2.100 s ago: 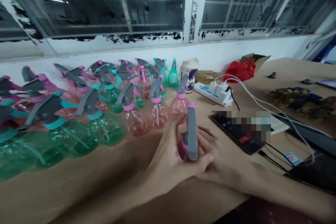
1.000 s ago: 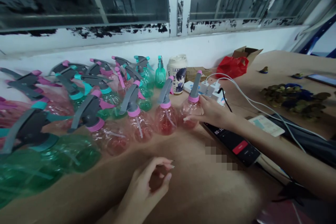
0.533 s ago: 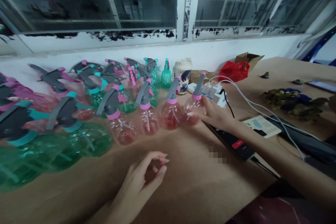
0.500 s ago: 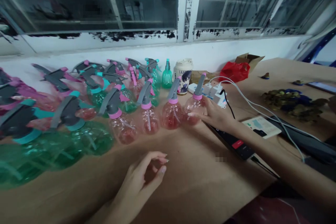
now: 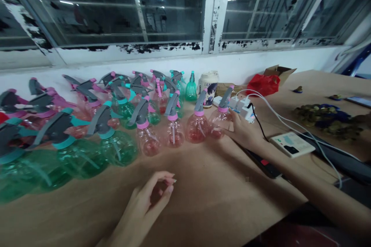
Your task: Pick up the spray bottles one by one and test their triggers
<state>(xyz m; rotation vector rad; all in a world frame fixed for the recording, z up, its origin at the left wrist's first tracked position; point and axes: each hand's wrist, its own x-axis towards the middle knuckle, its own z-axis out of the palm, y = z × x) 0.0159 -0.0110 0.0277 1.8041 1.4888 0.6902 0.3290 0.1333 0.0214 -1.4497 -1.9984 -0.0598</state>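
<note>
R hand [image 5: 246, 133] is wrapped round the R side of a pink spray btl [image 5: 219, 120], upright on the desk [image 5: 199, 189] at the R end of the front row, just beside the next pink btl [image 5: 197, 128]. Approx 2 s ago both hands were on it, nearer the person, & the row ended one btl sooner. L hand [image 5: 147, 197] is now off it: holds nothing, low over the front of the desk, fingers curled, narrow gap thumb to index. Vs. 0.5 s ago: both poses approx same, only the view has swung. Phone [image 5: 268, 165], in plain sight 2 s ago, now mostly hid behind R forearm [image 5: 307, 185].
</note>
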